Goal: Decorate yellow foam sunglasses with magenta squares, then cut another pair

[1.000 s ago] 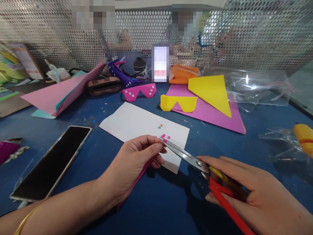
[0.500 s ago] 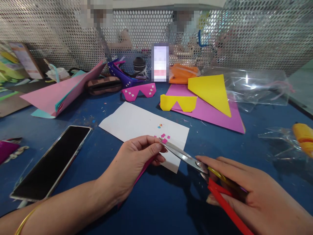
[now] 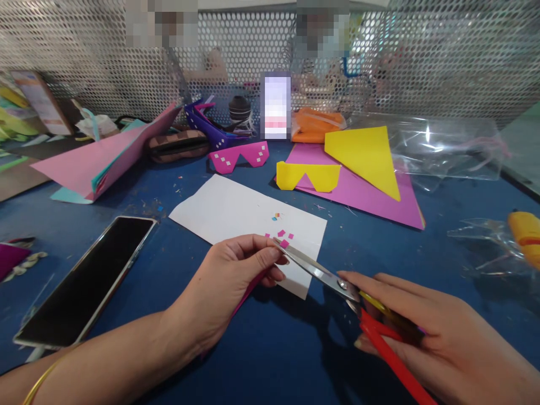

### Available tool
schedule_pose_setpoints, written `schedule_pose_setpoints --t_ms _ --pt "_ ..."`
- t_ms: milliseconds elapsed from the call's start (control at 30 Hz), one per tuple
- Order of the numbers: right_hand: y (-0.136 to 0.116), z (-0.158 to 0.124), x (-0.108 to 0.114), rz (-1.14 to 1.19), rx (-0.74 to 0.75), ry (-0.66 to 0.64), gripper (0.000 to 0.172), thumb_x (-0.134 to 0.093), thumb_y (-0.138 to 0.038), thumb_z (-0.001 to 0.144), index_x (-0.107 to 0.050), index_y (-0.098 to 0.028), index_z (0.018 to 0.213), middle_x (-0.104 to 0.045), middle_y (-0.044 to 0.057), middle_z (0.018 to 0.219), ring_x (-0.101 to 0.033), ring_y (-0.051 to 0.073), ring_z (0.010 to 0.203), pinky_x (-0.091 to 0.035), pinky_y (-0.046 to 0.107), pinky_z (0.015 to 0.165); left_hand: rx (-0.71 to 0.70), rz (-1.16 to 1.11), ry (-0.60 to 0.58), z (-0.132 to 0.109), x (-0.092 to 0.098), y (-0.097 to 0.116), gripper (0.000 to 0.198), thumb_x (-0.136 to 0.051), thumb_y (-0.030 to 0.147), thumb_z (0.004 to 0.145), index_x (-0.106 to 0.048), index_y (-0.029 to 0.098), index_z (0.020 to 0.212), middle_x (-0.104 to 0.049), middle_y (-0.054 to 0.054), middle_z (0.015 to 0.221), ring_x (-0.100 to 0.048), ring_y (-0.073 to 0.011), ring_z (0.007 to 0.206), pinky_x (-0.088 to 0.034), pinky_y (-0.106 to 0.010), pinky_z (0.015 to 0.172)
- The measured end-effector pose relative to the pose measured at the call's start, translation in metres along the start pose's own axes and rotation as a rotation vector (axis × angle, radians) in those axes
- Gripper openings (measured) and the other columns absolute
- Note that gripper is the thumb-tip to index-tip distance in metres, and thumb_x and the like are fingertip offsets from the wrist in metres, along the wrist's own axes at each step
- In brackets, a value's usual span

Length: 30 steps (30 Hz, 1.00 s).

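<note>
My left hand (image 3: 242, 267) pinches a strip of magenta paper (image 3: 248, 291), most of it hidden under the palm and wrist. In my right hand (image 3: 434, 320) are scissors (image 3: 324, 274) with one red and one yellow handle. Their blades look nearly closed, with the tips at my left fingertips. Beneath the tips lies a white paper sheet (image 3: 219, 208) carrying several small magenta paper bits (image 3: 291, 236). Behind it stand magenta paper glasses (image 3: 240, 156) with white squares and yellow paper glasses (image 3: 307, 176).
A dark-screened phone (image 3: 90, 278) lies at the left, below folded pink paper (image 3: 113, 152). Purple paper (image 3: 367, 199) with a yellow sheet (image 3: 365, 160) on it lies at the back right. Clear plastic packaging (image 3: 442, 143) and a perforated metal screen (image 3: 236, 42) stand behind.
Both hands, the scissors and the paper bits stay almost where they were. The view has shifted very slightly.
</note>
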State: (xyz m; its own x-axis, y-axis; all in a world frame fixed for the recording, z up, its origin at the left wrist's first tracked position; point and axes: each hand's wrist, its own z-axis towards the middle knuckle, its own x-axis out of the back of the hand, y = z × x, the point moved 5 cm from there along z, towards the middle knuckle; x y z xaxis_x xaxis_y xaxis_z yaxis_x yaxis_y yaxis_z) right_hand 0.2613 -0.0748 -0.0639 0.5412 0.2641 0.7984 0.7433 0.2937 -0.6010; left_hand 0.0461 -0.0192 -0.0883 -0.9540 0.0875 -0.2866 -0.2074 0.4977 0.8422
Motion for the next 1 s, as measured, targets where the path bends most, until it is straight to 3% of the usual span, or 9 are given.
schedule_pose_setpoints --t_ms 533,767,867,1000 --pt "0.001 0.004 -0.003 0.018 -0.023 -0.009 0.043 -0.057 -0.047 0.09 -0.066 -0.028 0.128 -0.074 0.003 0.087 -0.074 0.019 0.081 -0.062 0.022 0.068 0.022 0.068 0.018 0.0 0.0 0.001 0.012 -0.076 0.025 0.079 -0.073 0.015 0.073 -0.068 0.0 0.061 -0.058 -0.0072 0.053 -0.045 -0.016 0.053" --pt "0.006 0.002 0.004 0.03 -0.087 0.114 0.043 -0.065 -0.05 0.083 -0.069 -0.03 0.122 -0.076 0.002 0.093 -0.075 0.021 0.083 -0.062 0.021 0.063 0.026 0.1 0.02 0.001 0.001 0.001 0.018 -0.077 0.031 0.078 -0.073 0.014 0.073 -0.067 -0.002 0.058 -0.058 -0.0078 0.051 -0.045 -0.015 0.05" --pt "0.009 0.0 0.006 0.072 -0.155 0.18 0.047 -0.069 -0.048 0.079 -0.068 -0.03 0.123 -0.076 0.003 0.103 -0.075 0.023 0.088 -0.062 0.02 0.061 0.045 0.07 0.038 0.001 0.003 -0.001 0.013 -0.078 0.026 0.076 -0.074 0.014 0.076 -0.07 -0.002 0.063 -0.06 -0.0073 0.053 -0.047 -0.014 0.051" --pt "0.01 -0.002 0.0 0.15 -0.186 0.106 0.05 -0.071 -0.037 0.077 -0.065 -0.03 0.126 -0.075 0.003 0.105 -0.076 0.022 0.086 -0.062 0.022 0.065 0.058 0.008 0.037 0.0 0.001 -0.001 0.006 -0.076 0.014 0.076 -0.075 0.014 0.082 -0.074 -0.002 0.075 -0.065 -0.0077 0.059 -0.051 -0.013 0.054"
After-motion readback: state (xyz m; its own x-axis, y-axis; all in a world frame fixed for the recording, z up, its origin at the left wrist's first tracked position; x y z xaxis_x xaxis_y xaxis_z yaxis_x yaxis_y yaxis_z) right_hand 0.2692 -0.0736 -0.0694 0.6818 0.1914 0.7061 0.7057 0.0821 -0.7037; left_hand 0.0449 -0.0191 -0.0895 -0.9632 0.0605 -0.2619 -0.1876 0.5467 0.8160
